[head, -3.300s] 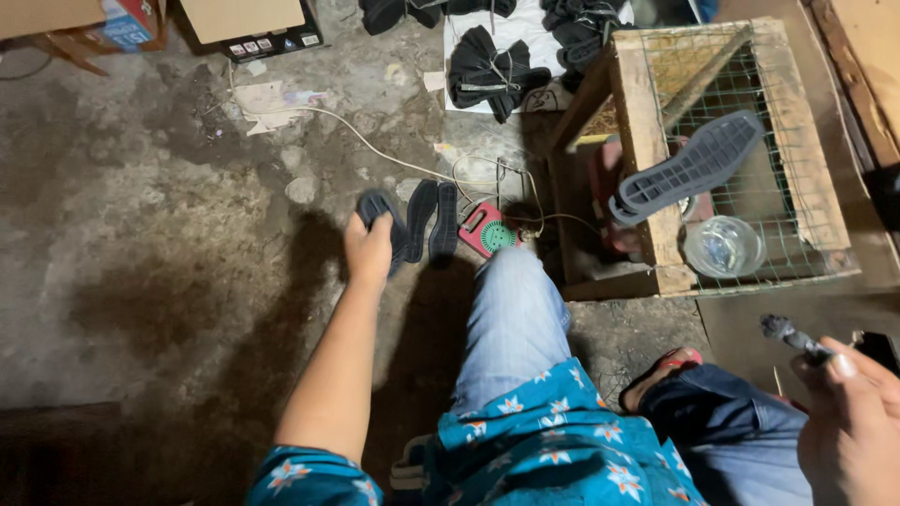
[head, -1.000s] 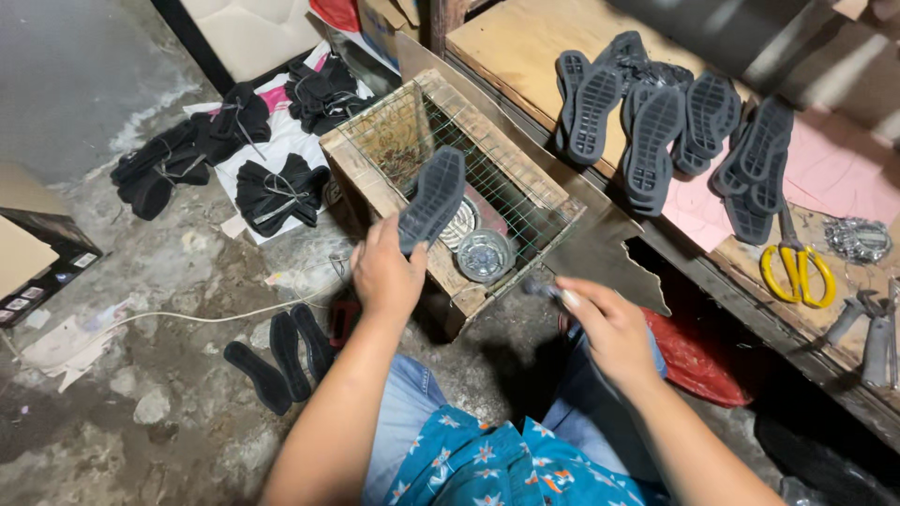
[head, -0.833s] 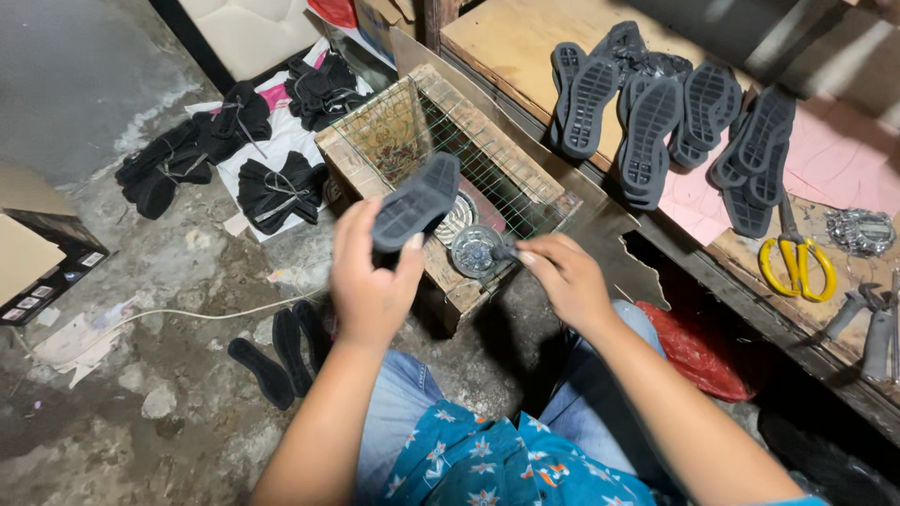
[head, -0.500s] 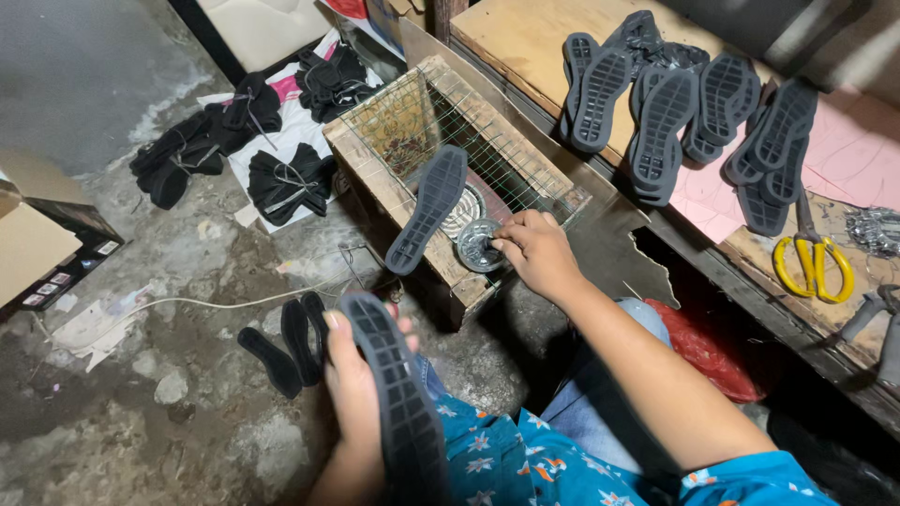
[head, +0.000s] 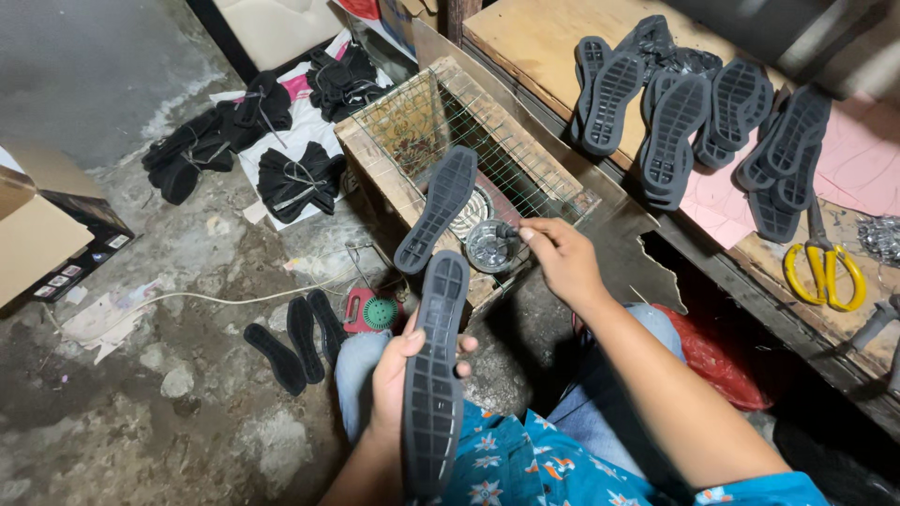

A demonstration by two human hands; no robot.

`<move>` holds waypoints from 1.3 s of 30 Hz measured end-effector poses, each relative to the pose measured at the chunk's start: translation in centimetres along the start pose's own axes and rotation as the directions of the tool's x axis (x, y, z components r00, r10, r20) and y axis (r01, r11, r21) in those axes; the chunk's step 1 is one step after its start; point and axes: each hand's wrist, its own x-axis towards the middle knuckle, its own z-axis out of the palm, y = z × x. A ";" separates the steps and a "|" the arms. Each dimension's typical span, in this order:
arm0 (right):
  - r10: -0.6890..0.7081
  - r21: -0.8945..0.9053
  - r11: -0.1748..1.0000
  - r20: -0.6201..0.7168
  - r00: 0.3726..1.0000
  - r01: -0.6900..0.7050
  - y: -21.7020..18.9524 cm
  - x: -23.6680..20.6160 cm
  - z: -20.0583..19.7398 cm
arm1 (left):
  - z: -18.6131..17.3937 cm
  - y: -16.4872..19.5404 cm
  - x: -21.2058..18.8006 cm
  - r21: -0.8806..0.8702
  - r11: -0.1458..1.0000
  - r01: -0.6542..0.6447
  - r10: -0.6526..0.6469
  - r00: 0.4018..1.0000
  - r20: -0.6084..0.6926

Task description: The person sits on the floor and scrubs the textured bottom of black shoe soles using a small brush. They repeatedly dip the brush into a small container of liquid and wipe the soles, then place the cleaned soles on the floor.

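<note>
Left hand point(head: 398, 375) grips a grey shoe sole point(head: 433, 375) below the wire-topped crate point(head: 375, 159); right hand point(head: 561, 258) pinches something small at a round tin point(head: 491, 245) on it

**Two hands, one low and one reaching out**

The left hand point(head: 398, 375) is low and close to the body. Its fingers are curled shut around something long and flat, with the thumb on the near side and the fingertips peeking out on the far side. The left arm is bare and comes up from the bottom edge.

The right hand point(head: 561, 258) is stretched forward, away from the body. Its fingers are pinched together at the tips. The right arm is bare and long, and it slants in from the lower right. Both hands are well apart.
</note>
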 end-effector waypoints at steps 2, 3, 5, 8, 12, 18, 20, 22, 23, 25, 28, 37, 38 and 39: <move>0.195 0.227 0.955 0.003 0.981 -0.191 -1.4 -0.7 -0.8 | 0.7 -0.1 1.0 0.025 1.000 0.010 -0.010 1.000 -0.016; 0.187 0.274 0.944 0.009 0.982 -0.182 -2.1 -1.3 -1.2 | 1.1 -0.3 1.3 0.040 0.999 0.020 -0.020 1.000 -0.014; 0.175 0.362 0.917 0.017 0.984 -0.169 -3.6 -2.6 -2.0 | 1.8 -0.6 2.0 0.057 0.997 0.047 -0.047 0.999 0.001; 0.032 0.388 0.921 0.008 0.999 -0.033 -5.4 -3.7 -2.5 | 2.6 -1.2 2.6 0.069 0.994 0.085 -0.087 0.996 0.036; -0.078 0.336 0.938 -0.030 0.997 0.083 -7.1 -4.5 -2.7 | 3.0 -1.9 2.7 0.092 0.989 0.116 -0.121 0.991 0.049; -0.284 0.180 0.943 -0.002 0.959 0.280 -8.8 -6.3 -2.8 | 3.3 -1.8 2.4 0.081 0.992 0.099 -0.106 0.991 0.083; -0.261 0.161 0.951 -0.035 0.965 0.263 -8.8 -6.1 -3.0 | 3.6 -1.6 2.3 0.140 0.986 0.096 -0.109 0.990 0.089; -0.228 0.159 0.957 -0.099 0.969 0.242 -8.6 -5.4 -3.2 | 4.0 -1.5 2.1 0.225 0.971 0.079 -0.104 0.989 0.103; -0.214 0.158 0.960 -0.131 0.968 0.233 -8.5 -5.0 -3.3 | 4.2 -1.5 2.1 0.247 0.966 0.070 -0.098 0.990 0.104; -0.170 0.134 0.972 -0.169 0.971 0.193 -8.4 -4.8 -3.4 | 4.3 -1.3 2.1 0.293 0.955 0.043 -0.077 0.991 0.106; -0.156 0.114 0.977 -0.193 0.969 0.180 -8.5 -4.9 -3.4 | 4.1 -1.2 2.0 0.304 0.952 0.029 -0.060 0.994 0.094; -0.157 0.162 0.970 -0.147 0.977 0.181 -7.8 -5.7 -4.0 | 3.4 -1.2 2.2 0.101 0.995 0.025 -0.038 0.991 0.127; -0.172 0.164 0.968 -0.129 0.977 0.192 -7.7 -5.7 -4.1 | 3.4 -1.1 2.1 0.063 0.997 0.046 -0.052 0.994 0.092; -0.195 0.159 0.964 -0.131 0.972 0.215 -7.6 -5.8 -4.2 | 3.4 -1.0 2.1 0.025 0.997 0.067 -0.069 0.996 0.058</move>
